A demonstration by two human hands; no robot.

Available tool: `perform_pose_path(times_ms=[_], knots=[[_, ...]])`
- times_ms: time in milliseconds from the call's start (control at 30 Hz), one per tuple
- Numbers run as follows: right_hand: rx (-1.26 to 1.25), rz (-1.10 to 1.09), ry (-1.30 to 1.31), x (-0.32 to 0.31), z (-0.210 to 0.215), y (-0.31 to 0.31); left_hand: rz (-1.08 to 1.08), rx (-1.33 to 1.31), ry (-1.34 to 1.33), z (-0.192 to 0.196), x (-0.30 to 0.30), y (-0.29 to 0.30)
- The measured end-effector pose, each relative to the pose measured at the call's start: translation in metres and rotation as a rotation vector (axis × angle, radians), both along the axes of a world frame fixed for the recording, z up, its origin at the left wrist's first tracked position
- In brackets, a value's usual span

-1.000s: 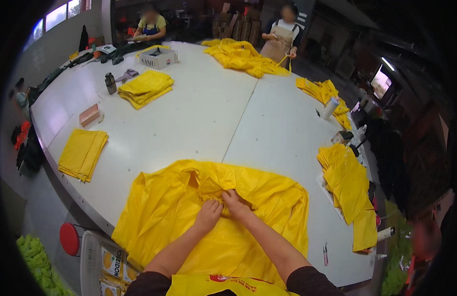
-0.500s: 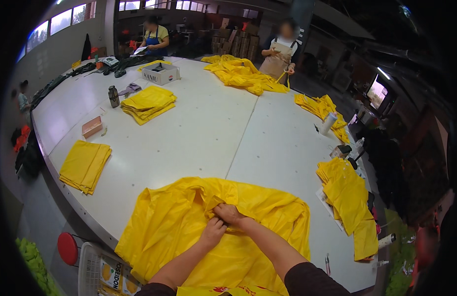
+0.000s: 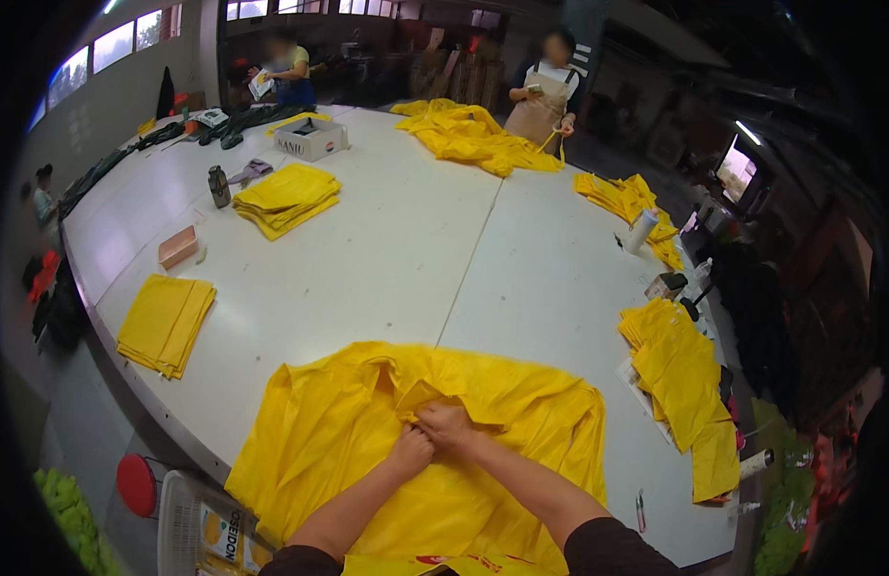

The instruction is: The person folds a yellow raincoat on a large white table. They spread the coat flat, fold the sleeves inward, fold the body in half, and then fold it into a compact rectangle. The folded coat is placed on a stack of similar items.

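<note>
A yellow raincoat (image 3: pixel 320 442) of thin, shiny cloth lies spread and creased at the near edge of the table. My left hand (image 3: pixel 413 449) is closed in a pinch on its edge, near the middle of the garment. Right beside it, my right hand (image 3: pixel 446 425) grips the same part, its fingers curled and partly tucked under a raised fold. The two hands touch or nearly touch. What exactly lies between the fingertips is hidden by the fingers and cloth.
Folded yellow stacks (image 3: pixel 166 326) lie on the white table (image 3: pixel 387 259), with more yellow pieces (image 3: pixel 675 384) along its right side. Small scissors or snips (image 3: pixel 640 511) rest near my right arm. A red stool (image 3: pixel 136 485) and plastic basket (image 3: pixel 179 523) stand at lower left. Two people stand across the table.
My fingers have closed more tightly on the cloth, and the fold by my right hand stands higher. Across the table, the person at far left has raised a white sheet.
</note>
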State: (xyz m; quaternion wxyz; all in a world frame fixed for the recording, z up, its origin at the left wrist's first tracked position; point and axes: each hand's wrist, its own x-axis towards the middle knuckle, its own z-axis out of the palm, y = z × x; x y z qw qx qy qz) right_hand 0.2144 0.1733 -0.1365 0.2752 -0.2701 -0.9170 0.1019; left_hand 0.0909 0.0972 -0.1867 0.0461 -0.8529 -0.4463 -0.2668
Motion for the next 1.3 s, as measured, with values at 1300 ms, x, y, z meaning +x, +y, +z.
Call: perform_pose_path(times_ms=[1300], knots=[[-0.966, -0.401, 0.229, 0.139, -0.019, -0.022, -0.148, -0.127, -0.328, 0.020, 0.052, 0.022]])
